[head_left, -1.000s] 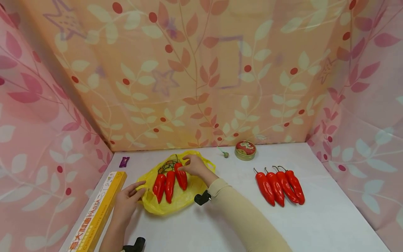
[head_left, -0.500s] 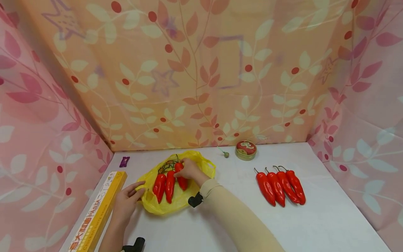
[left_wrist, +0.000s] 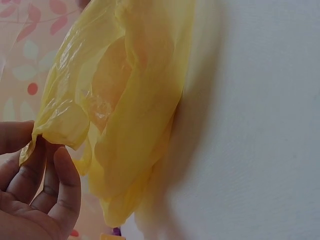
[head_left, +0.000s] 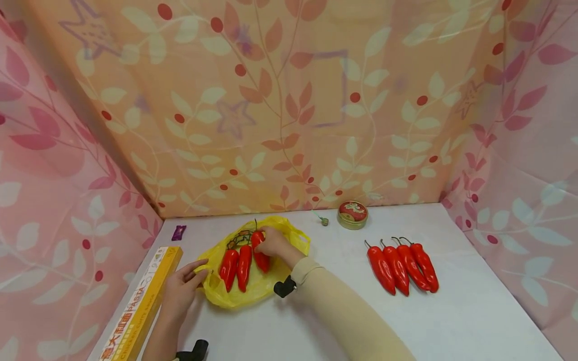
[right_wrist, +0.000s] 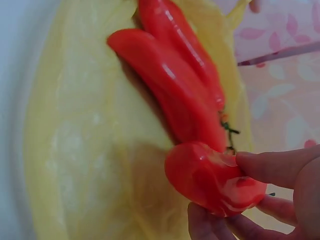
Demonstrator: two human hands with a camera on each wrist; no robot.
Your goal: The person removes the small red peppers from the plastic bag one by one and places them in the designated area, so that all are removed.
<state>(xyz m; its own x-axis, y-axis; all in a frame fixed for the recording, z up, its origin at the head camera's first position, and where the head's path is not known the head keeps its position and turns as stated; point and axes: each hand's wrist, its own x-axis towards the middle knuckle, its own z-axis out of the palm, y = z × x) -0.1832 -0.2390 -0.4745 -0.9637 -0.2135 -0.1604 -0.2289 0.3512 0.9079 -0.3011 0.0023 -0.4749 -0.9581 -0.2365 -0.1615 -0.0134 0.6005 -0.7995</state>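
Observation:
A yellow plastic bag (head_left: 257, 286) lies flat on the white table, with three red peppers on it. My right hand (head_left: 267, 245) grips the rightmost pepper (head_left: 261, 259) near its stem end. In the right wrist view the fingers (right_wrist: 272, 167) curl round that pepper (right_wrist: 210, 180), beside the other two peppers (right_wrist: 170, 85) on the bag (right_wrist: 75, 150). My left hand (head_left: 198, 273) holds the bag's left edge. The left wrist view shows the bag (left_wrist: 135, 100) with its corner pinched between thumb and fingers (left_wrist: 47, 172).
Several more red peppers (head_left: 402, 265) lie in a row on the right. At the back stand a round tin (head_left: 352, 214) and a small green object (head_left: 323, 221). A purple wrapper (head_left: 178, 231) and a yellow pasta box (head_left: 140, 306) lie at left. Patterned fabric walls enclose the table.
My right hand has slid down from the stem onto the rightmost pepper and closed round it. The left hand and the bag have stayed in place.

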